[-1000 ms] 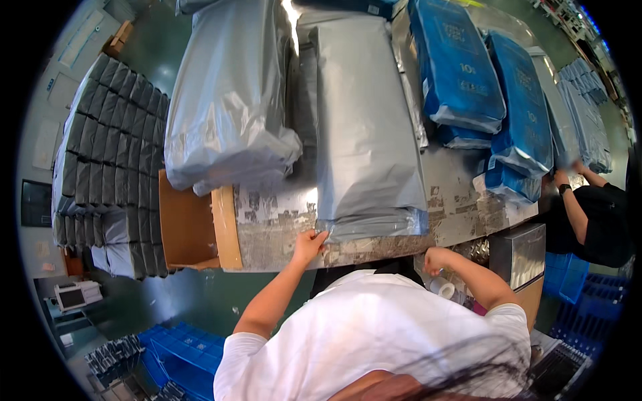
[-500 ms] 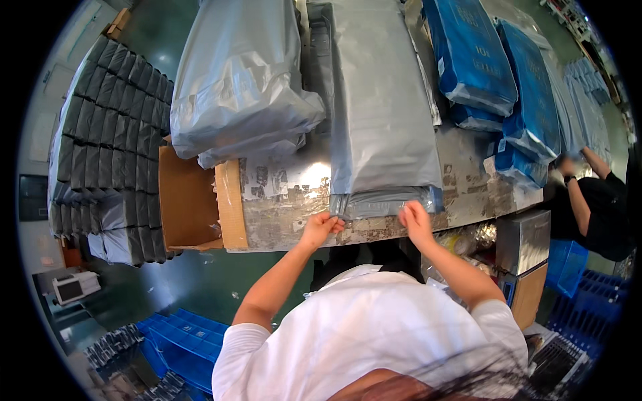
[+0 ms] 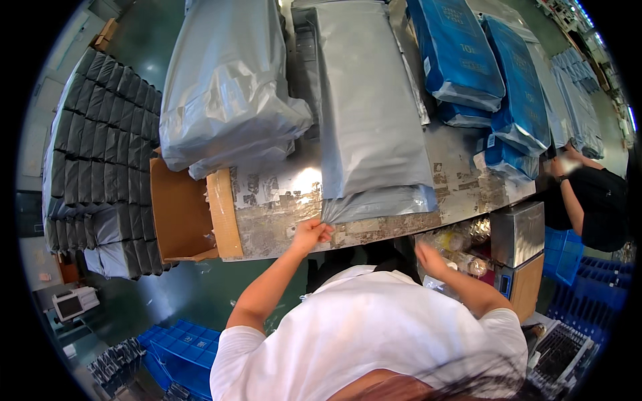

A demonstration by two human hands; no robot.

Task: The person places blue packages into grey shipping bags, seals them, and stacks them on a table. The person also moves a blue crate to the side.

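Observation:
A long grey plastic mailing bag [image 3: 374, 113] lies on the worn metal tabletop [image 3: 267, 234], its near edge folded into a loose flap. My left hand [image 3: 311, 235] pinches the left corner of that flap, and the plastic creases toward my fingertips. Away from the bag, my right hand [image 3: 431, 258] is just off the table's near edge, by the shelf below. Motion smears its fingers, so I cannot make out their shape or anything in them.
Left of the bag lies a bulky grey wrapped bundle [image 3: 227, 100], with an open cardboard box [image 3: 177, 214] below. Blue packages [image 3: 461, 60] are stacked at right. A metal box [image 3: 518, 234] stands under the table's right side. A co-worker in black [image 3: 595, 207] works beyond.
My right hand has left the flap's right side and moved down toward the shelf below. My left hand keeps its pinch at the left corner, shifted slightly left and down.

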